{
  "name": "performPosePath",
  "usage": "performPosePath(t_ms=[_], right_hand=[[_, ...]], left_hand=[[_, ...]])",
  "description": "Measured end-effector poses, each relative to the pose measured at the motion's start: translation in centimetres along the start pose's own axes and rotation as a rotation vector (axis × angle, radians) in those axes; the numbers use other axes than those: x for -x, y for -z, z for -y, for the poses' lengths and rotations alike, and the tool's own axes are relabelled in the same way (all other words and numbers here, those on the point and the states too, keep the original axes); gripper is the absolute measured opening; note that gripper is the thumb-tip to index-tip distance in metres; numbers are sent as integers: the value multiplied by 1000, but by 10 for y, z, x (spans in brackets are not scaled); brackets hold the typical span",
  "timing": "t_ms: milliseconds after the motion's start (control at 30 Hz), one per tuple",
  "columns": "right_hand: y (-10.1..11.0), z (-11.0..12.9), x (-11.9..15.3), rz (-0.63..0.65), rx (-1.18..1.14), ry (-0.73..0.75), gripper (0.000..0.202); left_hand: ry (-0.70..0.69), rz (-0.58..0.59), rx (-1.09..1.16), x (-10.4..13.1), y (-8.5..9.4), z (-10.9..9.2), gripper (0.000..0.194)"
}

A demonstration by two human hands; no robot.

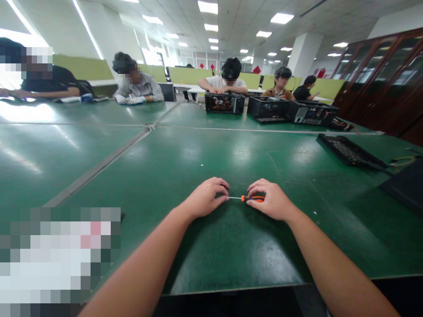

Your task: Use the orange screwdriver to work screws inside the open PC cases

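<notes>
A screwdriver with an orange and black handle and a thin metal shaft lies level between my two hands, low over the green tabletop. My right hand is closed around the handle, its thumb on the near side and fingers on the far side. At the other end, my left hand has its thumb and fingertips closed at the end of the shaft, so the tip is hidden.
The green table has metal seams. At right lie a black panel and a dark case with wires. Opened computer cases stand across the table, where several people sit. A blurred-out patch covers the lower left.
</notes>
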State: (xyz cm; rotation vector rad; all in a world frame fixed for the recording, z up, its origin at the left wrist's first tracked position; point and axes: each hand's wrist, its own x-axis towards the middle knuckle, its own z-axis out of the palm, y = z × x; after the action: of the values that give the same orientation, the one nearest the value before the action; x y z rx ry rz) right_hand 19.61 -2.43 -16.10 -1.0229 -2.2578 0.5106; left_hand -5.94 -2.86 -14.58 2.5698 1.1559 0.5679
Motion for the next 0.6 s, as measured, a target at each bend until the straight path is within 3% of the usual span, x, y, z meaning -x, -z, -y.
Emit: performPosePath(t_ms=[133, 233, 367, 467, 500, 600], right_hand=[[-1, -4, 0, 104, 48, 5, 3], [-2, -5, 1, 50, 57, 23, 2], [0, 1, 0, -8, 44, 59, 5], [10, 19, 1, -35, 84, 104, 7], [16, 28, 5, -65, 101, 113, 8], [32, 62, 33, -198, 65, 64, 8]], left_hand=[[-27, -94, 27, 0, 6, -1, 18], [-27, -96, 27, 1, 4, -1, 19], [21, 23, 3, 1, -4, 0, 14], [48, 72, 48, 2, -4, 4, 11], [52, 61, 81, 3, -3, 6, 14], [75, 22, 192, 8, 8, 16, 52]])
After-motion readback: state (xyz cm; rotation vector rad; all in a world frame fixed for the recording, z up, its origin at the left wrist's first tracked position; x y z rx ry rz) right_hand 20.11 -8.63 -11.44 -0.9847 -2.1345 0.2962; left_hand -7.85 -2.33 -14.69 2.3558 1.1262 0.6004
